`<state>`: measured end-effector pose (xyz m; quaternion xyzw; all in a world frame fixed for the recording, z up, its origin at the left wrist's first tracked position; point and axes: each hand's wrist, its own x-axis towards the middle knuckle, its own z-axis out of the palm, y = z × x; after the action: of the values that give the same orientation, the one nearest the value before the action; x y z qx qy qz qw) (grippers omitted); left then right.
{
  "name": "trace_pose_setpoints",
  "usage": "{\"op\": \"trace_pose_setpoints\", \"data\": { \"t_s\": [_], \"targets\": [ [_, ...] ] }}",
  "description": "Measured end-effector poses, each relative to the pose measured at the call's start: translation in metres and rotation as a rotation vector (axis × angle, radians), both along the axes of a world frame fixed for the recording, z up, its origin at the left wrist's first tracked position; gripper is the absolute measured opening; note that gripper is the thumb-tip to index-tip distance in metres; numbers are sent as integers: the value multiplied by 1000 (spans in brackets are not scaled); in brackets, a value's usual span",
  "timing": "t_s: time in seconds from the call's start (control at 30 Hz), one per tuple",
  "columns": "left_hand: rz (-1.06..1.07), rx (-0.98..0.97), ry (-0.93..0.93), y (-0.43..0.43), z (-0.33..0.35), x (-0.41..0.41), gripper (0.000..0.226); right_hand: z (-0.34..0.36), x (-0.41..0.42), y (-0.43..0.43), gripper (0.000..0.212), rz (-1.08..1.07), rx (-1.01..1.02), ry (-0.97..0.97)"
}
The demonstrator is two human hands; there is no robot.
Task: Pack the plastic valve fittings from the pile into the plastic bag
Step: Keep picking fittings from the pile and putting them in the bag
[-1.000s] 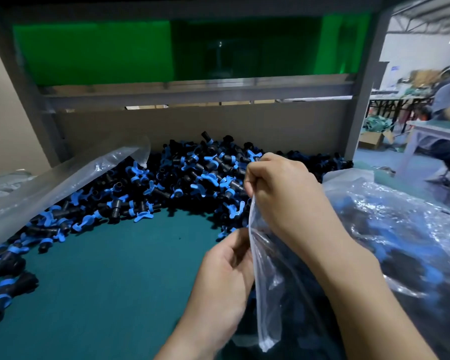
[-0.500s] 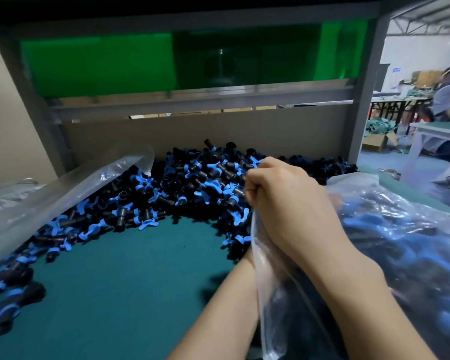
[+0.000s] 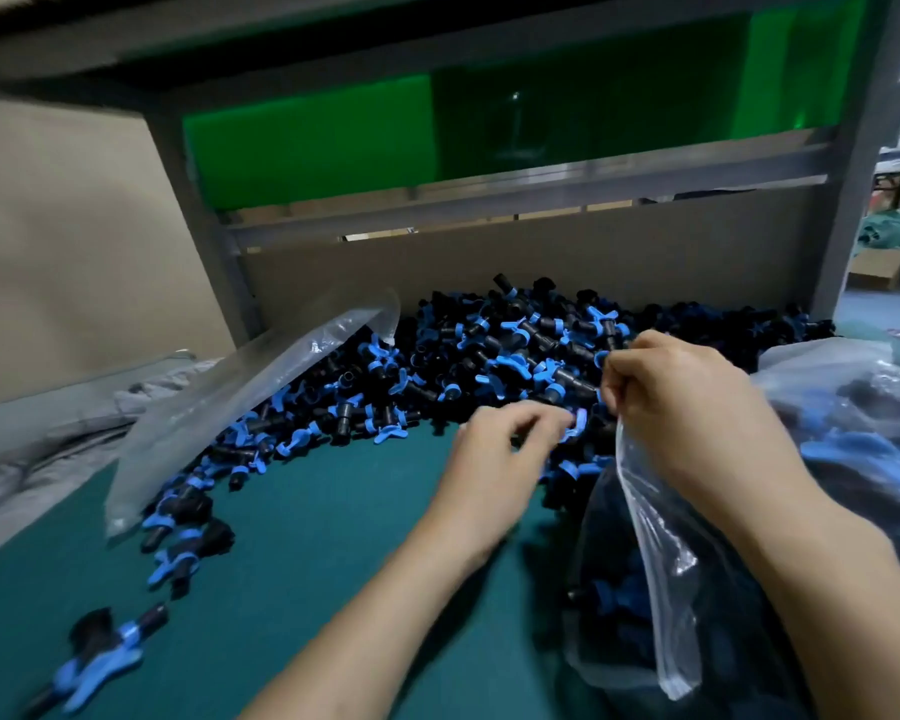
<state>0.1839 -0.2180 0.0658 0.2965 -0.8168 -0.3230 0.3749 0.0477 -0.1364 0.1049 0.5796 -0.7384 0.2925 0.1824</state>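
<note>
While the pile of valve fittings (image 3: 489, 356) lies at 12 o'clock on the green table (image 3: 307, 563), the plastic bag (image 3: 655, 563) hangs at 4 o'clock with fittings inside. The right hand (image 3: 692, 407) pinches its upper edge. The left hand (image 3: 494, 459) is at the pile's near border with curled fingers; if it holds a fitting I cannot tell. 1 flat clear bag (image 3: 240, 402) lies on the pile at 9 o'clock, a filled bag (image 3: 853, 433) at 3 o'clock.

Black-and-blue valve fittings (image 3: 515, 350) lie in a broad heap, the clear plastic bag (image 3: 645, 537) just right of them partly filled.
</note>
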Motion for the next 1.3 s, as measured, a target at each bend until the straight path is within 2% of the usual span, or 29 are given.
{"op": "trace_pose_setpoints", "data": {
  "t_s": [0.07,0.17,0.27,0.37,0.47,0.7,0.93,1.07,1.13,1.3],
  "targets": [
    [318,-154,-228,-33,-23,43,29,0,-1,-1,20,-14,25,6],
    [835,-183,-510,-66,-52,122,51,-3,-1,-2,26,-29,32,23],
    [1112,3,-712,-80,-67,184,64,-3,-1,-2,31,-14,19,24],
    [1196,227,-856,-86,-78,223,76,-3,-2,-2,34,-22,17,28],
    [1138,274,-885,-87,-84,233,78,-4,-2,-2,33,-23,18,33],
    [847,9,-911,-77,-89,173,52,-5,-3,-3,32,-27,22,50],
    [438,-264,-775,-44,-96,72,45,-6,-2,-3,29,-37,26,42],
    [322,-380,-703,-27,-101,40,46,-6,-2,-4,32,-30,19,38],
    [290,-379,-683,-27,-100,37,52,-6,-3,-4,32,-32,14,38],
    [294,-209,-559,-36,-93,53,59,-6,-4,-4,30,-44,20,50]
  ]
}}
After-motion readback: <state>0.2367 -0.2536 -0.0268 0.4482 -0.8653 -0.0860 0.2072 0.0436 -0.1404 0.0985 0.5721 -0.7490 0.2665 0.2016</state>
